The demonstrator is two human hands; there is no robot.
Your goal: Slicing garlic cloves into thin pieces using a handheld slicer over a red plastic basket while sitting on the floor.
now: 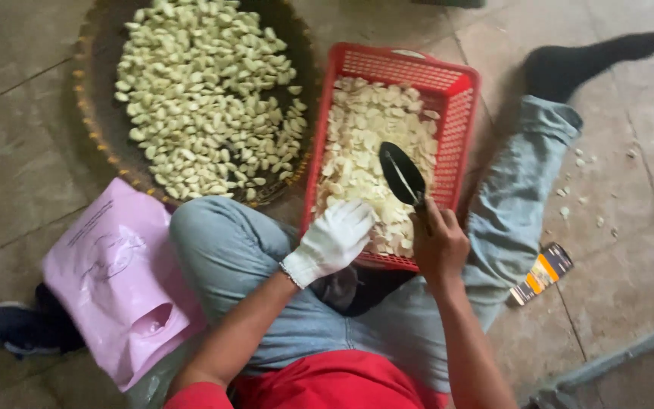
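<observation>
Gripping the handle of one dark, broad-bladed knife (402, 173), the right hand (438, 244) is bare and closed in a fist, the blade pointing up and away over the slices. The left hand (332, 240), in one white glove, is curled loosely with its fingertips bent down at the near rim of the basket; whether it pinches a piece there I cannot tell (the fingers hide it).

Both hands hover at the near edge of one red plastic basket (459, 106), a slotted rectangular one, which holds a heap of pale, thin slices (357, 144), far too many to count. The basket sits on the floor between the person's legs, its near rim just above the lap.

To the left of it, touching or nearly so, lies one round woven tray (96, 113) with a dark rim, piled with whole peeled garlic cloves (206, 98), again past counting.

The person sits on the tiled floor (9, 151) in grey-blue trousers and a red top. One leg is bent at the knee beside the tray; the other stretches out to the right, ending in one black sock (592, 60). One pink plastic bag (115, 280) lies by the left knee, partly over a dark shoe (17, 326). One small flat packet (542, 273), dark with orange stripes, lies on the floor right of the outstretched leg, and a few pale scraps (580, 159) are scattered beyond it.
</observation>
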